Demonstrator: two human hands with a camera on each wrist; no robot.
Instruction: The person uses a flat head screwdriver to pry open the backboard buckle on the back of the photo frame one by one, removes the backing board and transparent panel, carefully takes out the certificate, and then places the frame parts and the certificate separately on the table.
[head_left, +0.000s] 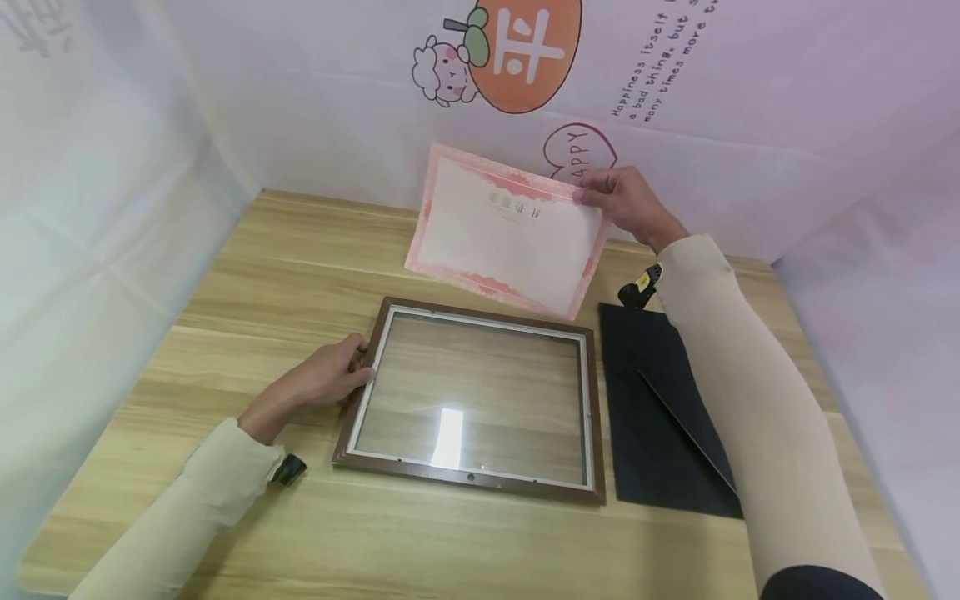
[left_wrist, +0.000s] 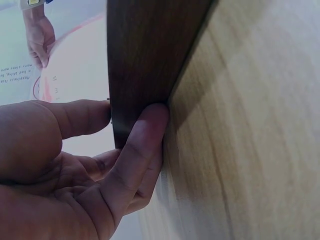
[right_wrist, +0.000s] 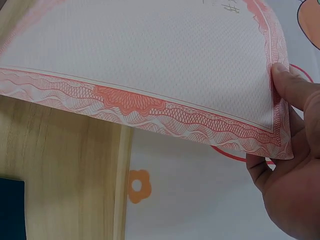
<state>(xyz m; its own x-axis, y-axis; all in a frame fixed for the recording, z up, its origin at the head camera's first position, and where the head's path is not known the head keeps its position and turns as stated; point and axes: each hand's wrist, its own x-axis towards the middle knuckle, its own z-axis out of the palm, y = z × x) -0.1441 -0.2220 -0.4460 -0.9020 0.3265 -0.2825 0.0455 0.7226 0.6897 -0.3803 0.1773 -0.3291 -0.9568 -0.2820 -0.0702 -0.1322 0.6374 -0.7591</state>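
Note:
A certificate sheet with a pink patterned border is held up above the back of the table. My right hand pinches it near its upper right corner, thumb on the printed face, as the right wrist view also shows. In front of the sheet lies a brown picture frame with a clear pane that reflects a bright patch. Its left side is gripped by my left hand. In the left wrist view, the thumb and fingers hold the frame's dark edge close to the wood.
A black backing board with a stand leg lies on the table right of the frame, partly under the right forearm. White printed cloth hangs behind and at both sides of the wooden table.

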